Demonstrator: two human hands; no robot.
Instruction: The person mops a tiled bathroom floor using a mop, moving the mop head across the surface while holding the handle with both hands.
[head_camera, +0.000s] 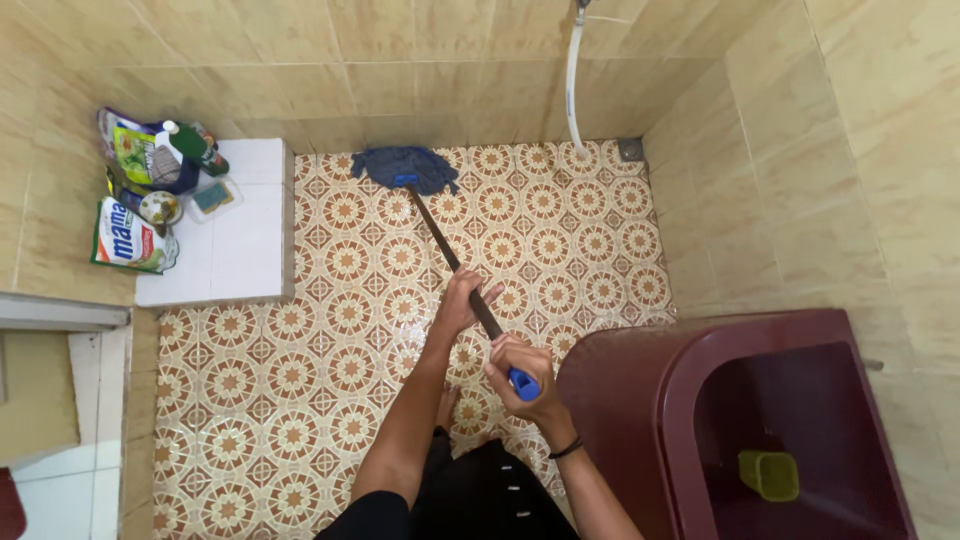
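Note:
I hold a mop with both hands. Its dark handle (438, 230) runs from my hands up to a blue-grey string head (405, 168) resting on the patterned floor tiles (330, 340) near the far wall. My left hand (464, 298) grips the handle at mid-length. My right hand (522, 376) is closed around the blue end grip (524, 385), nearer my body. My dark clothing shows at the bottom middle.
A dark red plastic tub (640, 400) stands at the right, with a green scoop (768, 474) inside. On a raised white ledge (245, 240) at the left sit soap pouches and bottles (150, 165). A white hose (573, 80) hangs down the far wall.

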